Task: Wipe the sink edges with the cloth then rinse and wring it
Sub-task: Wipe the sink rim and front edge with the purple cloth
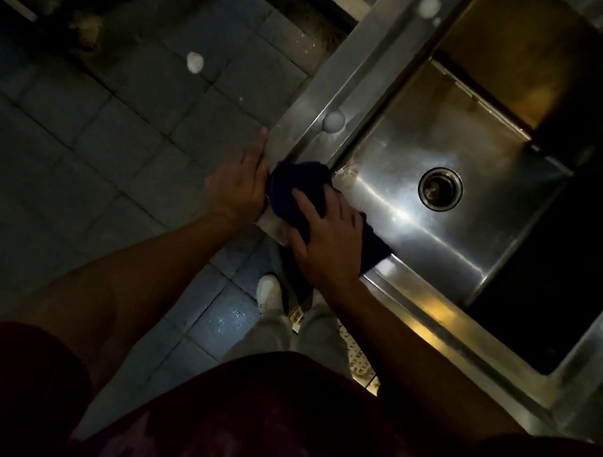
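Stainless steel fills the right side of the view: a sink with a wide flat rim, its round drain near the middle of the lit basin and a second, darker basin beyond a divider. A dark blue cloth lies bunched on the corner of the rim nearest the person, partly drooping over the inner edge toward the basin. The right hand lies flat on top of the cloth, fingers straight and spread, pressing it down onto the steel rather than closing a grip around it. The left hand rests against the outer edge of the rim just beside the cloth, fingers extended along the steel, holding nothing. Below the rim, grey floor tiles show, along with a white shoe and light trousers. A dark red shirt crosses the bottom of the view.
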A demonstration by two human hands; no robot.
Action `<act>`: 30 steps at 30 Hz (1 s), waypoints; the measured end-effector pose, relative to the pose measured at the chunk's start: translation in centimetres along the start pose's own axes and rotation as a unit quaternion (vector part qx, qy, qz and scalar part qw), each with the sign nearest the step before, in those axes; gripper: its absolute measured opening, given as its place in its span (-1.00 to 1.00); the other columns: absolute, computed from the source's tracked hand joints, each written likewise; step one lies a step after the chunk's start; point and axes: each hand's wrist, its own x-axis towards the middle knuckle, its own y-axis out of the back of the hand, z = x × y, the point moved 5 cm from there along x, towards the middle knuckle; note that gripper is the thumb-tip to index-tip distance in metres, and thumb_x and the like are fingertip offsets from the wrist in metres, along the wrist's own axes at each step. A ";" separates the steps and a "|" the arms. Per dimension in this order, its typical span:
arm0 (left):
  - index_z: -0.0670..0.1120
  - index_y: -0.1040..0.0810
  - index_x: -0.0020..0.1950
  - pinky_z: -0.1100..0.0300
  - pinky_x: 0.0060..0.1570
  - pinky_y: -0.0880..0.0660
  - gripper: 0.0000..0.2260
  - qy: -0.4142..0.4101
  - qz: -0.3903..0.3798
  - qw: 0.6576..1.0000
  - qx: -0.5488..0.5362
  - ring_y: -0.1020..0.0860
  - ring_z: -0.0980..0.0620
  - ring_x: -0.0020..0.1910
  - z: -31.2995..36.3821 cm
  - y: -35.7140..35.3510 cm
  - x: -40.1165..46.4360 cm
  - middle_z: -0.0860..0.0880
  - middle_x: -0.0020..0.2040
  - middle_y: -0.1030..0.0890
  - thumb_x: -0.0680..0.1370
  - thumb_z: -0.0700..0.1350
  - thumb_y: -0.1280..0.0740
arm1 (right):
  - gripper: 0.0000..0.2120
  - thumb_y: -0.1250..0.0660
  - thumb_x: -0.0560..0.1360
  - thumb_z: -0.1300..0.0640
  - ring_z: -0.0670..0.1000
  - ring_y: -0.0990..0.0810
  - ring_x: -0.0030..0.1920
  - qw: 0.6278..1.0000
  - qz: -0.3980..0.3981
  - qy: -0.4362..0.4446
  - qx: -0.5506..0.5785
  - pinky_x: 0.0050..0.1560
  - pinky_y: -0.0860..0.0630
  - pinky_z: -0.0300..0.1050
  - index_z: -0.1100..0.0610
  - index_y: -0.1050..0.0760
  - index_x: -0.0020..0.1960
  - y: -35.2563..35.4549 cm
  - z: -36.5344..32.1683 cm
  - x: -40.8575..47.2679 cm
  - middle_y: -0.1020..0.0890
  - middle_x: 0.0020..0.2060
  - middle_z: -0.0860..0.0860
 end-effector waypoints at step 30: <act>0.06 -0.26 0.55 -0.04 -0.06 -0.49 -0.54 -0.068 0.002 0.998 0.015 -0.56 -0.25 0.03 1.4 1.2 -0.3 -0.16 0.31 -0.49 0.63 -0.01 -0.14 | -0.39 -0.23 0.47 -0.24 0.22 -0.34 0.42 0.972 0.109 -0.209 -0.014 0.37 -0.28 0.22 -0.09 -0.37 0.49 -0.1 5.0 -10.9 -0.42 0.43 0.17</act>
